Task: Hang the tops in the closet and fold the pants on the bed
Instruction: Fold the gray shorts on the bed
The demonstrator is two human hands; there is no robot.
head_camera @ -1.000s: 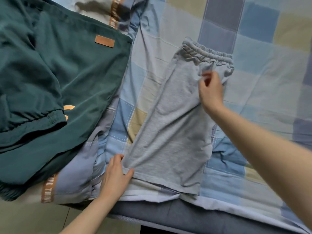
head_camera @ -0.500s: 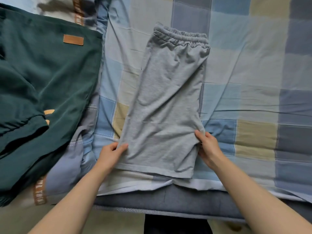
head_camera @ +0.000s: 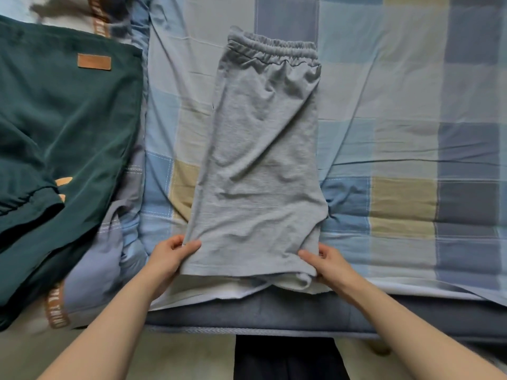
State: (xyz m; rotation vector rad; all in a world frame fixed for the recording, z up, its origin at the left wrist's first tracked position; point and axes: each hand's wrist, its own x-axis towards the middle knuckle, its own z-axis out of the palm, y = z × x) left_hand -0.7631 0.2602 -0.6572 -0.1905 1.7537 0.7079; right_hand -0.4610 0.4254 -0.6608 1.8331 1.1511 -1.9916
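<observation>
showing the head view, the only view: grey shorts lie lengthwise on the checked bedspread, already doubled leg over leg, with the elastic waistband far from the person and the hem at the near edge of the bed. the left hand pinches the near left corner of the hem, thumb on top and fingers curled beneath; the right hand pinches the near right corner in the same way, where a lower layer of cloth sags out below the hem. a dark green garment with a tan patch lies well to the left, apart from the shorts. the step in hand appears to be the cross fold, hem carried up to waistband. to do it well, both corners should rise together and level, all layers caught in each pinch, the sagging layer at the right gathered in first, and the hem laid square on the waistband before the crease is smoothed flat.
</observation>
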